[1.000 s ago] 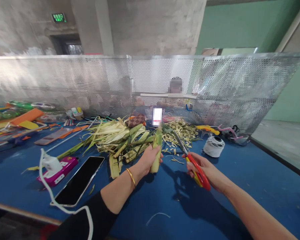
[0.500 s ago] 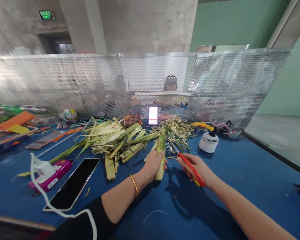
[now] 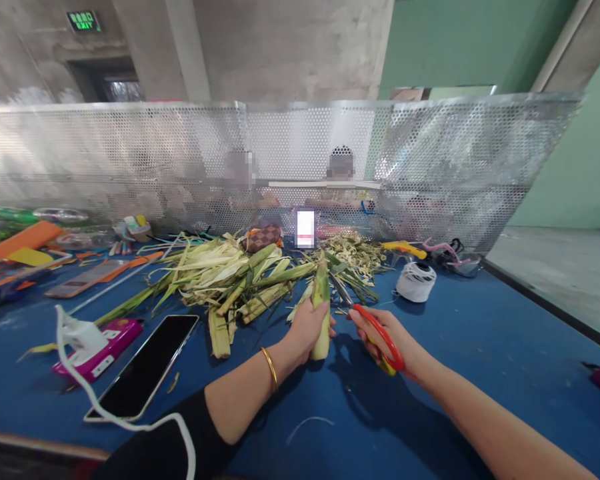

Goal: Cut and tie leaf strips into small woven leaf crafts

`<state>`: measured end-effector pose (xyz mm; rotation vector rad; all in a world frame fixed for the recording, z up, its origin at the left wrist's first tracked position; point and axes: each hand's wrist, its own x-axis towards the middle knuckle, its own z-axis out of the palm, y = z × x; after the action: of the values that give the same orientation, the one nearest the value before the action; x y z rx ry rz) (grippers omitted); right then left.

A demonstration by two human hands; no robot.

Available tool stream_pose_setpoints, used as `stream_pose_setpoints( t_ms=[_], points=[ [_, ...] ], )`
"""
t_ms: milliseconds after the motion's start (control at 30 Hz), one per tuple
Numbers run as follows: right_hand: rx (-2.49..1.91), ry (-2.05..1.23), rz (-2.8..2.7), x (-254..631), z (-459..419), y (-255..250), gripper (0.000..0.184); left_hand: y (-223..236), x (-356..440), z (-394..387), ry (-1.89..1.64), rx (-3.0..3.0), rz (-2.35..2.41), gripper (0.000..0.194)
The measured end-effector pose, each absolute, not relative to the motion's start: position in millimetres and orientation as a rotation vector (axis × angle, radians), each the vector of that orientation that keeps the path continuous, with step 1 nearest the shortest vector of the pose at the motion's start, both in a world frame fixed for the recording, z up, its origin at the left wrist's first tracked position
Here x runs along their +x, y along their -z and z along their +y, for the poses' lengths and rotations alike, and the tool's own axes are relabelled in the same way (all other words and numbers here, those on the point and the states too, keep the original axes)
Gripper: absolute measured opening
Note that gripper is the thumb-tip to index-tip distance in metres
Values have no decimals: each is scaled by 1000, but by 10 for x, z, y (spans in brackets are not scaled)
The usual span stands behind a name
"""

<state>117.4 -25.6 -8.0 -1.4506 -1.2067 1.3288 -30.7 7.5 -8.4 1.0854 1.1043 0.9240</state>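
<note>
Left hand: the left hand is gripping a husked corn cob, fingers wrapped around its lower half, holding it nearly upright just above the bench.
Right hand: the right hand is closing around the red and yellow handles of the scissors, blades pointing up and left toward the cob.
Cob and scissors: the blade tips are lying just beside the cob's upper part; whether they are touching cannot be told.
Husk pile: a heap of green and pale husks is lying behind the left hand.
Left of the arm: a black phone and a pink device with a white charger are resting on the blue surface.
Right side: a spool of white string is standing near the perforated metal screen.
</note>
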Motion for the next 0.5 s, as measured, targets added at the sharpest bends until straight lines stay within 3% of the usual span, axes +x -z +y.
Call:
stream_pose_setpoints(
  t_ms=[500],
  points=[
    [-1134, -1504, -1125, 1253, -379, -58, 45, 129, -366, 155, -919, 1084, 1099, 14]
  ],
)
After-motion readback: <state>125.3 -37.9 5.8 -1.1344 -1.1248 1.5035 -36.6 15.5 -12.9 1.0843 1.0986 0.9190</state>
